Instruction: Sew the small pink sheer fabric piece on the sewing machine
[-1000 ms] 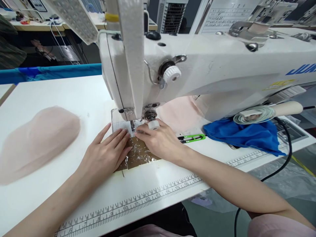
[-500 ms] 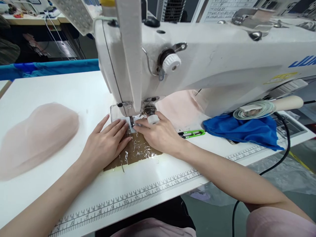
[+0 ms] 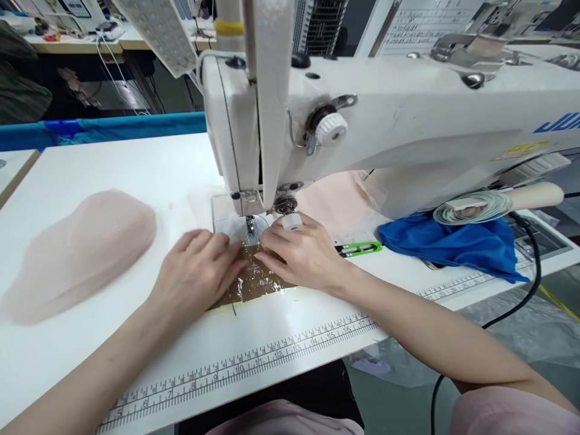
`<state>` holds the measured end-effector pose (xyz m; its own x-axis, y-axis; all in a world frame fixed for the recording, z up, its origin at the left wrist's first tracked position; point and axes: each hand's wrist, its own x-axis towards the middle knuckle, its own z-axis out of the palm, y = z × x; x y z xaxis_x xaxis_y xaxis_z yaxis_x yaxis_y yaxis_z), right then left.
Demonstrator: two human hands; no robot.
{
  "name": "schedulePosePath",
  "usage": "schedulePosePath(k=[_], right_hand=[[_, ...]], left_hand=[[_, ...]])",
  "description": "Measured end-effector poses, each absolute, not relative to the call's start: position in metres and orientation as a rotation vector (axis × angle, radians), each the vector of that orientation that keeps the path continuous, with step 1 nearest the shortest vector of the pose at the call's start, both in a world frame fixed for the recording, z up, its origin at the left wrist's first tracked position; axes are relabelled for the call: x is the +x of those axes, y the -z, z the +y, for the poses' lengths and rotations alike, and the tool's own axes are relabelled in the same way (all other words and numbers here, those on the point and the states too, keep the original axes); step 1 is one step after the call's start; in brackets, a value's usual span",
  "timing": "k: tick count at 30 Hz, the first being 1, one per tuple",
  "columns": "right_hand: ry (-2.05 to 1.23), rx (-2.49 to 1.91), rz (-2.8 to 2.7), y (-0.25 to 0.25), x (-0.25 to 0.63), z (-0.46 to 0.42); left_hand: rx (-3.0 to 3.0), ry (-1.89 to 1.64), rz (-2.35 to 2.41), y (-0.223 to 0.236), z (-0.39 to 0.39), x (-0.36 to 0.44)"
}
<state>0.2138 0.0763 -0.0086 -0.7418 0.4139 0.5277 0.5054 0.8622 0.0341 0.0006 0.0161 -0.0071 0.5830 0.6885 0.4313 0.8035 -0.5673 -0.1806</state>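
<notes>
The flat brown sheet with a shiny, crinkled clear covering [image 3: 256,277] lies on the white tabletop [image 3: 181,172], just in front of the metal presser foot [image 3: 250,227] of the white sewing machine [image 3: 389,115]. Its visible part is longer sideways than front to back; the near edge slants, with its right end farther from the person, roughly along the printed black ruler [image 3: 254,370]. The left hand [image 3: 197,266], slightly blurred, is half closed, fingers bent together over the sheet's left side. The right hand [image 3: 306,251] is partly open over its right side, thumb apart from the curled fingers. Whether either pinches any material cannot be told. Sheer pale pink fabric [image 3: 109,232] lies well apart at left; green-handled snips [image 3: 362,248] and a crumpled blue cloth [image 3: 453,246] lie at right.
</notes>
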Motion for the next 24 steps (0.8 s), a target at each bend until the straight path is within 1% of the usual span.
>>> schedulePosePath(k=[3,5,6,8,10,12,15,21,24], right_hand=[[0.159,-0.562,-2.504,0.010,0.211,0.072],[0.102,-0.516,-2.507,0.012,0.209,0.071],[0.082,-0.506,-2.505,0.013,0.209,0.071],[0.061,-0.498,-2.495,0.014,0.208,0.071],[0.068,-0.495,-2.480,0.014,0.208,0.071],[0.084,-0.487,-2.466,0.013,0.209,0.072],[0.091,-0.474,-2.438,0.010,0.209,0.072],[0.081,-0.497,-2.389,0.008,0.211,0.073],[-0.030,-0.481,-2.387,0.010,0.210,0.071]], left_hand=[[-2.699,0.628,-0.788,0.000,0.003,0.008],[-2.668,0.775,-0.685,-0.003,-0.001,0.006],[-2.607,0.820,-0.765,-0.003,-0.001,0.003],[-2.462,0.805,-1.117,-0.003,0.003,-0.005],[-2.315,0.631,-1.493,-0.001,0.008,-0.013],[-2.220,0.438,-1.702,0.001,0.012,-0.017],[-2.202,0.278,-1.827,0.002,0.014,-0.015],[-2.216,0.173,-2.007,0.001,0.011,-0.008],[-2.221,0.171,-2.034,0.001,0.011,-0.008]])
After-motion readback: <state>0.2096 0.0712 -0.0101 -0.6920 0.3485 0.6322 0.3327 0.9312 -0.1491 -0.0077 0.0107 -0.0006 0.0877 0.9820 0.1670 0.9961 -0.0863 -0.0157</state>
